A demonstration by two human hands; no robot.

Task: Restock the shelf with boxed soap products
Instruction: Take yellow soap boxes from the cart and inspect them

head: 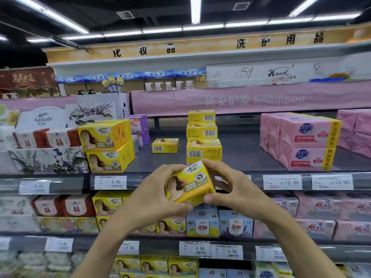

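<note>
**Soap box (189, 184) gripped by both hands before the shelf**

From the head camera I see one yellow soap box, tilted, held in the air just in front of the edge of the grey shelf (241, 157) and not yet on it. The left hand (154, 195) grasps its left side, with fingers over the top and thumb under the lower edge. The right hand (234, 189) grasps the right side, with its thumb at the lower corner.

On the shelf directly behind the box stands a stack (202, 135) of the same yellow boxes. A single box (165, 145) lies to the left of the stack, apart from it. Further left are yellow double packs (106, 145), one on the other. Pink packs (305, 139) stand at the right. A price label (110, 182) on the shelf edge reads 3.80.
</note>
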